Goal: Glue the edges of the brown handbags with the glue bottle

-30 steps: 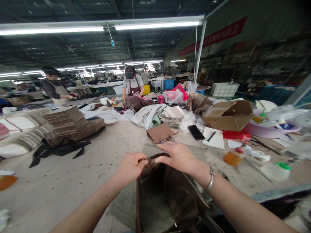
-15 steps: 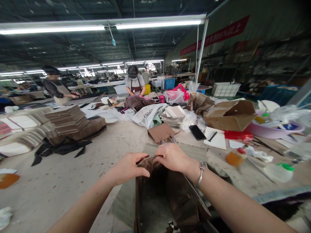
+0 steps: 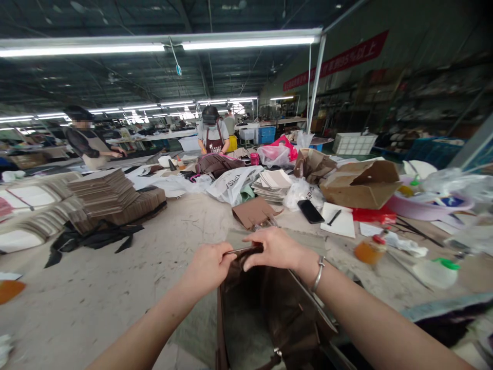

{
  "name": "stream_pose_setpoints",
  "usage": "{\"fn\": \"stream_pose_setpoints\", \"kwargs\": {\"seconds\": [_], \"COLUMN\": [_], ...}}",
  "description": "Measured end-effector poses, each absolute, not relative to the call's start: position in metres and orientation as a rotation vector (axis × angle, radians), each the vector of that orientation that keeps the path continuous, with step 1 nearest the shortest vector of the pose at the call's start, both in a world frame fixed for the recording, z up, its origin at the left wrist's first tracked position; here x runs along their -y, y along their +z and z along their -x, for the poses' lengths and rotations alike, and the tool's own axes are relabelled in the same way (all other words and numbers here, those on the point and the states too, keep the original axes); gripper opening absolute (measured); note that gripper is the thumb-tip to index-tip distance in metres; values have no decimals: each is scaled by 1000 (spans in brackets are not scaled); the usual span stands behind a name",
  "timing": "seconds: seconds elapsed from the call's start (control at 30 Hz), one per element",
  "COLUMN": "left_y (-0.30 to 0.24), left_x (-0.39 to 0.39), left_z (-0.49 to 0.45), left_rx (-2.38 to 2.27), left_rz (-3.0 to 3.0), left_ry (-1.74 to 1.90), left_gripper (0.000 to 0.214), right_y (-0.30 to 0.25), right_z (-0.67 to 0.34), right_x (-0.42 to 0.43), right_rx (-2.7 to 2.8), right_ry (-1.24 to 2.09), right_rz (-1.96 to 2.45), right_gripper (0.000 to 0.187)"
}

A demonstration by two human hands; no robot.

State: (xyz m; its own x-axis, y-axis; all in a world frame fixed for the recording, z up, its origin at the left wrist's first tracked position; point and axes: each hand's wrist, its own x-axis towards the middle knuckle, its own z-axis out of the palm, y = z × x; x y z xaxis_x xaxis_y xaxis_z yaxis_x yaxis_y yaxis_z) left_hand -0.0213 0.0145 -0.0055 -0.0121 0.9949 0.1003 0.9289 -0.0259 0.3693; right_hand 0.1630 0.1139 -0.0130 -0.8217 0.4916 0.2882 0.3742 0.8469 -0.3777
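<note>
One orange item (image 3: 11,290), cut off by the left edge and hard to make out, lies well left of the dark brown bag (image 3: 269,313). Closer to the bag on that side come one co-worker (image 3: 90,141), far beyond it, then one tangle of black strips (image 3: 96,235) and a stack of brown panels (image 3: 106,190) too tightly packed to count. At the bag's far rim, the left hand (image 3: 208,264) pinches the edge between thumb and fingers. A second co-worker (image 3: 212,136) stands beyond, lower body hidden by heaped goods. The bag itself gapes open in front of the wearer, its near end cut off below and its inside too dark to read. The right hand (image 3: 275,250) straddles the same rim, thumb and fingers spread apart; how firmly it touches cannot be told. Right of the bag lie one phone (image 3: 310,211), one pen (image 3: 334,218) on one sheet (image 3: 344,224), and two capped bottles, one red-topped (image 3: 370,250), one green-topped (image 3: 435,272).
</note>
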Motion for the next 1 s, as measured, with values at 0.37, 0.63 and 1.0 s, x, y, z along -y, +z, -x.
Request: {"fn": "stream_pose_setpoints", "kwargs": {"seconds": [0.37,0.63,1.0], "left_y": [14,-4,-1], "left_x": [-14,-22,-15], "left_z": [25,13,14], "left_rx": [-1664,-2039,-1886], "left_rz": [-2035,-2153,-2099], "left_ry": [485,429,497], "left_gripper": [29,25,35], "right_y": [-15,-22,-150], "right_z": [-164,-181,-308], "right_x": [-108,-112,-123], "right_rx": [2598,2264,2329], "right_ry": [484,1143,364], "right_rz": [678,631,1997], "right_gripper": [16,56,80]}}
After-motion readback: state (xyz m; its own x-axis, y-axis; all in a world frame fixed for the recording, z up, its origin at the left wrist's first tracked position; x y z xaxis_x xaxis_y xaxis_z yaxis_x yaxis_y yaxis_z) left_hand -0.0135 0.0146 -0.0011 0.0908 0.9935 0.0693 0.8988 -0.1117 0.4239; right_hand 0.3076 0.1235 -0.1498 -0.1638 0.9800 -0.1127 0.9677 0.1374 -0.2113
